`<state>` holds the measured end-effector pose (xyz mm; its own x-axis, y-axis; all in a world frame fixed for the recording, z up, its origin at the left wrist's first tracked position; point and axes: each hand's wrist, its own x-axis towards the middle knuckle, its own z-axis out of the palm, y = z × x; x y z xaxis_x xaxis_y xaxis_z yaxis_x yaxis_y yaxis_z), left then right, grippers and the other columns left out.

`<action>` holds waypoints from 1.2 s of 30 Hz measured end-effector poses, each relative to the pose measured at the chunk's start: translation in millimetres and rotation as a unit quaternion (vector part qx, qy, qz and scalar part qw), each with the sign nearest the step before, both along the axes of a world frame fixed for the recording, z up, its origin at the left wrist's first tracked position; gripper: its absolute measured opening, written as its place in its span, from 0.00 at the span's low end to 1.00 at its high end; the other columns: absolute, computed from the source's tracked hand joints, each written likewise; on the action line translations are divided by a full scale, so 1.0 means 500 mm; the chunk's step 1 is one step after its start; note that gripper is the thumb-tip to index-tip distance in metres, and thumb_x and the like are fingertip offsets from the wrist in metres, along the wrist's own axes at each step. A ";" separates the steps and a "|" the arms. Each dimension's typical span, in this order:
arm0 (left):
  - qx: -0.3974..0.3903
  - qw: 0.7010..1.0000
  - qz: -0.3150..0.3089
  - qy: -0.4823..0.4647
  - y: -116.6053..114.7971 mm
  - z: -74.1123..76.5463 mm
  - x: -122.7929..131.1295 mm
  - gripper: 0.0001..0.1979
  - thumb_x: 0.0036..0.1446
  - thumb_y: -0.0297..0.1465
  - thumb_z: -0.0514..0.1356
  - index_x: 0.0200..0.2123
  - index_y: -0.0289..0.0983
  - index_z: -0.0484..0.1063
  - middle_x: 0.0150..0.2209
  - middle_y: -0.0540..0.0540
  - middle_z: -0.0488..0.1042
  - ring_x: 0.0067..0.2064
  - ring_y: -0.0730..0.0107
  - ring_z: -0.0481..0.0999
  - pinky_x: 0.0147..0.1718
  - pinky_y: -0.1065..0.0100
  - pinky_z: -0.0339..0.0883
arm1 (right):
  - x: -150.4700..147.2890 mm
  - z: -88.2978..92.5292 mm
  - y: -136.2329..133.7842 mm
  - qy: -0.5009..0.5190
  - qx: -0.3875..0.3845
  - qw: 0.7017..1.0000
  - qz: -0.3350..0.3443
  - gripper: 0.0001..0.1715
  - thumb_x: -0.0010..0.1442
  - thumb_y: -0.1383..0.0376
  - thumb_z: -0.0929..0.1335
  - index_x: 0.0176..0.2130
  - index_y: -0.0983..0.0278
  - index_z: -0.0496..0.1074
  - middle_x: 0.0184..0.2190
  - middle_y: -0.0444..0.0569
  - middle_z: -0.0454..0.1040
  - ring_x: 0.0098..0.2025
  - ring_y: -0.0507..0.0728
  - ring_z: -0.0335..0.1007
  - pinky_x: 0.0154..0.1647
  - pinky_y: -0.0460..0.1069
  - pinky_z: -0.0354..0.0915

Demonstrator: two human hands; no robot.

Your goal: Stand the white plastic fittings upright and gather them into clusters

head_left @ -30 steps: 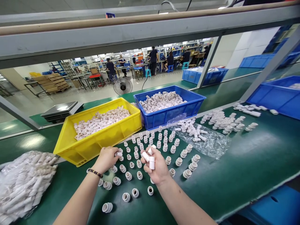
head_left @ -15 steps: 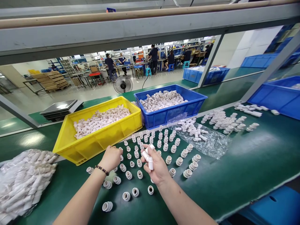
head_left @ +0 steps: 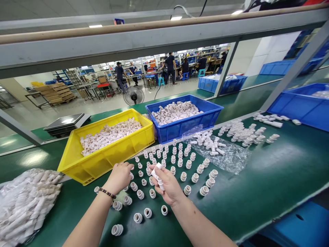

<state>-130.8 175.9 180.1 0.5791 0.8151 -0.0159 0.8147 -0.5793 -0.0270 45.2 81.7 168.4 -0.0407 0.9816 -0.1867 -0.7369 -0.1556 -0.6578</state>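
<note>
My right hand [head_left: 168, 185] is closed around several white plastic pipe fittings [head_left: 158, 176], held above the bench. My left hand [head_left: 119, 178], with a beaded bracelet on its wrist, reaches in at the left of the standing fittings. Its fingers are pinched at a white pipe fitting [head_left: 132, 167], partly hidden by the fingertips. Loose rows of short ringed fittings [head_left: 140, 194] stand on the green bench around both hands, mostly with their open ends up. One nearer fitting [head_left: 117, 230] sits tilted at the front.
Behind the hands, a yellow bin [head_left: 108, 166] and a blue bin [head_left: 190, 127] hold many white pieces. A bag of white tubes [head_left: 25, 206] lies left. Clear plastic [head_left: 231, 159] with branched fittings lies right. A metal frame bar [head_left: 154, 43] crosses above; people work in the background.
The view has tilted slightly upward. My right hand has turned the fittings in its fingers and shifted a little left. My left hand stays near the same spot, fingers slightly more extended.
</note>
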 end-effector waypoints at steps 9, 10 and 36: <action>-0.187 0.932 -0.110 -0.291 -0.139 0.109 0.002 0.15 0.59 0.35 0.49 0.50 0.46 0.61 0.50 0.49 0.64 0.51 0.70 0.61 0.51 0.69 0.56 | -0.004 -0.002 -0.021 -0.124 0.089 0.956 0.250 0.22 0.47 0.56 0.72 0.36 0.70 0.69 0.17 0.37 0.57 0.12 0.42 0.50 0.09 0.38 0.42; -0.207 0.926 -0.125 -0.289 -0.148 0.111 0.001 0.15 0.59 0.35 0.50 0.50 0.46 0.61 0.49 0.50 0.64 0.51 0.71 0.61 0.51 0.70 0.56 | -0.003 -0.001 -0.023 -0.126 0.099 0.952 0.260 0.22 0.47 0.55 0.71 0.35 0.70 0.69 0.16 0.37 0.56 0.12 0.42 0.50 0.09 0.38 0.42; -0.009 0.997 -0.048 -0.061 -0.018 0.037 0.029 0.08 0.55 0.26 0.48 0.33 0.36 0.67 0.34 0.44 0.69 0.37 0.65 0.68 0.37 0.66 0.62 | 0.020 -0.003 0.010 0.082 0.023 0.993 -0.085 0.16 0.44 0.73 0.67 0.36 0.67 0.64 0.38 0.52 0.70 0.20 0.46 0.59 0.10 0.37 0.47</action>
